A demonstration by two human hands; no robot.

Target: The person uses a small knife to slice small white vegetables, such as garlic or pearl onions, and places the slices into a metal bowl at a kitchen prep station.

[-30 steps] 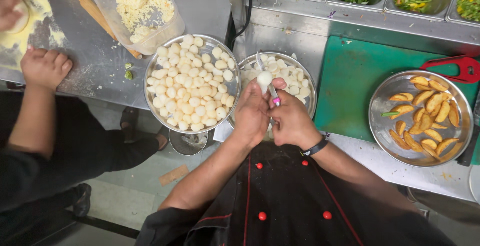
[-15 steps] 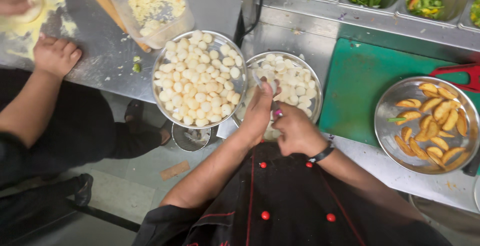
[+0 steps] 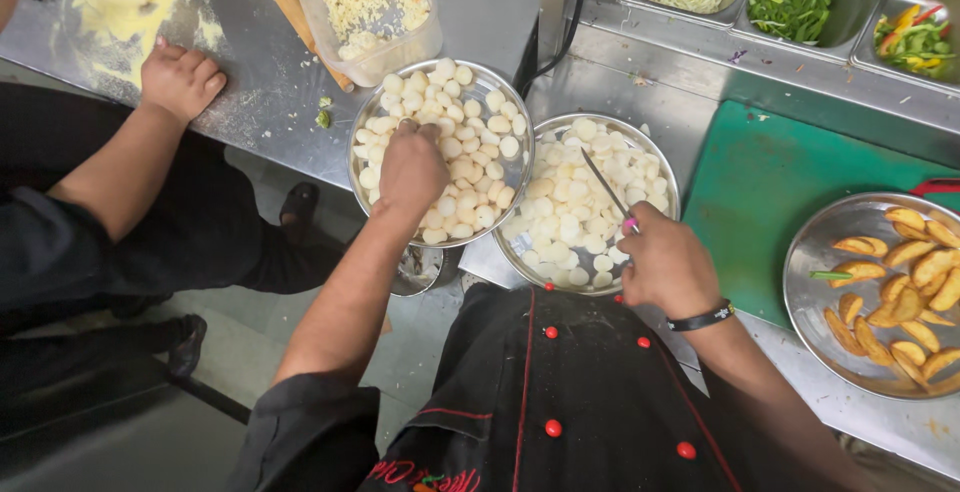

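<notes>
Step in hand: picking a fresh piece to cut, by the look of it.
Left hand (image 3: pixel 412 167): reaching into the left steel bowl (image 3: pixel 370 112) of pale round pieces (image 3: pixel 480 142), fingers curled down among them; whether they pinch one I cannot tell.
Right hand (image 3: pixel 668 264): fingers pressed together around a small knife (image 3: pixel 605 185), blade aimed at 11 o'clock over the right steel bowl (image 3: pixel 665 157) of cut slices (image 3: pixel 575 212).
Next move calls for: a firm pinch on one piece, carried toward 3 o'clock to the blade.
Nearby: green cutting board (image 3: pixel 790 182) on the desk (image 3: pixel 600 72).
</notes>
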